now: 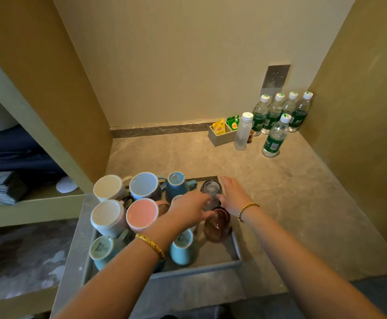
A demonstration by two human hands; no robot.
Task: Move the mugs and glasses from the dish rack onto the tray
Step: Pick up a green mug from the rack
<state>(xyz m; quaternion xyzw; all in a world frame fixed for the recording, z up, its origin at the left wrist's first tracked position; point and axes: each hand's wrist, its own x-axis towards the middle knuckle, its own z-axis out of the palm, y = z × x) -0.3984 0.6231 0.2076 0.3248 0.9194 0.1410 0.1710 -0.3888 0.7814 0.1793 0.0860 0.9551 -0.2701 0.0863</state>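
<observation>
Both hands [189, 209] [232, 195] seemingly steady an upturned clear glass [211, 192].

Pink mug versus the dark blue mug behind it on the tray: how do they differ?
The pink mug stands mouth up, its pink inside showing; the dark blue mug is upside down, base showing. The pink mug sits in the second row, the dark blue mug in the back row. Both have handles and stand in the grey tray.

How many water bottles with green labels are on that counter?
5. Four stand in a row against the back wall, under the socket. One green-labelled bottle stands in front of them. More may be hidden behind.
</observation>
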